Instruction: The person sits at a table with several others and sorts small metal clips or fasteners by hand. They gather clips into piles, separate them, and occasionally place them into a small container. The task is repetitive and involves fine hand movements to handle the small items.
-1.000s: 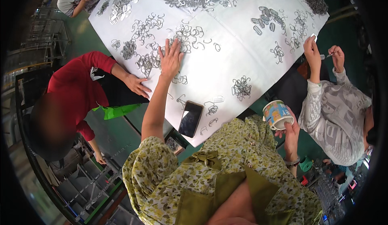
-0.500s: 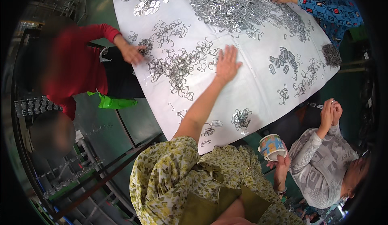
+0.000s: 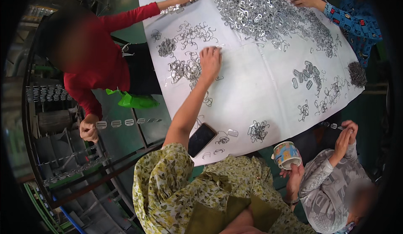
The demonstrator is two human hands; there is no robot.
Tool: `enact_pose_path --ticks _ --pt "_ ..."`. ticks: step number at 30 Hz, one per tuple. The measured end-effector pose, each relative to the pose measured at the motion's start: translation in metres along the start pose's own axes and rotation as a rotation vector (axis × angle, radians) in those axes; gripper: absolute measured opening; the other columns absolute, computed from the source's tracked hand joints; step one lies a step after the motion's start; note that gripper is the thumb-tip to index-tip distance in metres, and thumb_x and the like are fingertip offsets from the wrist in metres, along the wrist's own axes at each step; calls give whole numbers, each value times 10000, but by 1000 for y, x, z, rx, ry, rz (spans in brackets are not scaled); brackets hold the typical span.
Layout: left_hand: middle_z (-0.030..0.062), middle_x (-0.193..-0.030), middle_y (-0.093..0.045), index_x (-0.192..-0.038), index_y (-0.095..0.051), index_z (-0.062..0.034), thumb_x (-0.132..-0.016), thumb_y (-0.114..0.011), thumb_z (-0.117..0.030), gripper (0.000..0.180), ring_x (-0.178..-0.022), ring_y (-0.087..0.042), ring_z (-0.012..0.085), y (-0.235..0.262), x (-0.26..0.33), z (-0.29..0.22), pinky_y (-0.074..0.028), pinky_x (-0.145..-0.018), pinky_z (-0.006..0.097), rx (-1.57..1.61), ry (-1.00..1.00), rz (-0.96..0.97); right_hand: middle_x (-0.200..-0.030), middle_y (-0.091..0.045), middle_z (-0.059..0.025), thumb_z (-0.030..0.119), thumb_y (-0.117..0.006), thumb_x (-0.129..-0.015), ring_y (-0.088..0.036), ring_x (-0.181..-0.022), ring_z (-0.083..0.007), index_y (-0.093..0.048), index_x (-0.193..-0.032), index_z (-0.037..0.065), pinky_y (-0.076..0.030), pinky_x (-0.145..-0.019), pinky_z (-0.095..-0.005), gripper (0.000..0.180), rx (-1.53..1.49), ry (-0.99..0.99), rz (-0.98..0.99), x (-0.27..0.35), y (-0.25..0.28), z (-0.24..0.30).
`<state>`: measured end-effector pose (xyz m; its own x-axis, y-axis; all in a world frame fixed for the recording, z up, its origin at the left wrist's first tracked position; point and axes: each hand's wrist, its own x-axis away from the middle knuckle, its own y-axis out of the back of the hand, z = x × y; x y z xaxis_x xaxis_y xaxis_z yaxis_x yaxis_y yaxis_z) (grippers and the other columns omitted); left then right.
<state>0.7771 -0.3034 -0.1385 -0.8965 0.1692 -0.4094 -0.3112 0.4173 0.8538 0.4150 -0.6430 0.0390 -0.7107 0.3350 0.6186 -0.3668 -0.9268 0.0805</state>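
Note:
My left hand (image 3: pixel 210 64) reaches over the white-covered table (image 3: pixel 247 95), palm down with the fingers stretched out. Beneath and beside it lies a loose spread of bent wire hooks (image 3: pixel 179 71). What the palm touches is hidden. Low on the right, my right hand (image 3: pixel 294 176) grips a paper cup (image 3: pixel 284 152) with a blue and orange pattern; the cup is tilted and its pale inside shows, with no contents that I can make out.
A large heap of metal hooks (image 3: pixel 247 9) covers the far side. Oval metal buckles (image 3: pixel 308 73) lie at right. A dark phone (image 3: pixel 202 140) rests by my left forearm. Co-workers sit around: a red sleeve (image 3: pixel 132 19) left, a blue sleeve (image 3: pixel 350 22) far right, a grey sleeve (image 3: pixel 317 173) near right.
My left hand has drawn left across the hooks, which now sit closer together. The red-sleeved person's hand has moved to the far buckles. My right hand still holds the cup.

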Motion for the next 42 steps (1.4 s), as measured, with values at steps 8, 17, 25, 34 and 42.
enact_pose_path --ticks 8,17,25,34,42 --pt "110 -950 -642 -898 -664 -33 -824 -520 -101 176 -975 -571 276 -54 -49 0 -419 -851 434 -210 83 193 -870 -672 -145 100 -426 -869 -581 -488 -150 -390 -1419 -2 -432 -425 -247 560 57 48 -53 8 9 16" --pt "171 -1190 -577 -1185 -565 -2 -850 -610 -182 383 -1174 -505 338 -38 -14 -115 -423 -970 460 370 -69 134 -810 -653 -155 109 -466 -891 -591 -491 -181 -508 -1131 -42 -430 -414 -255 287 26 79 -84 3 -7 29" --pt "-21 -1547 -284 -1424 -412 -326 -962 -452 -422 474 -1458 -162 262 46 144 0 -129 -1194 470 213 -678 656 -932 -676 -122 109 -440 -919 -583 -527 -123 -414 -1407 19 -413 -436 -218 497 54 4 12 -5 8 9" --pt "-29 -1536 -300 -1442 -373 -353 -982 -431 -366 464 -1431 -214 282 45 31 74 -161 -1168 503 -290 -511 297 -918 -670 -126 99 -448 -932 -582 -536 -143 -419 -1396 17 -418 -474 -235 473 68 35 28 -16 11 14" --pt "88 -942 -581 -925 -657 -85 -833 -648 -99 93 -943 -568 288 124 127 73 -488 -831 387 274 -100 596 -883 -658 -149 99 -474 -919 -586 -514 -187 -512 -1185 -35 -427 -438 -260 300 3 38 -43 -4 -3 15"
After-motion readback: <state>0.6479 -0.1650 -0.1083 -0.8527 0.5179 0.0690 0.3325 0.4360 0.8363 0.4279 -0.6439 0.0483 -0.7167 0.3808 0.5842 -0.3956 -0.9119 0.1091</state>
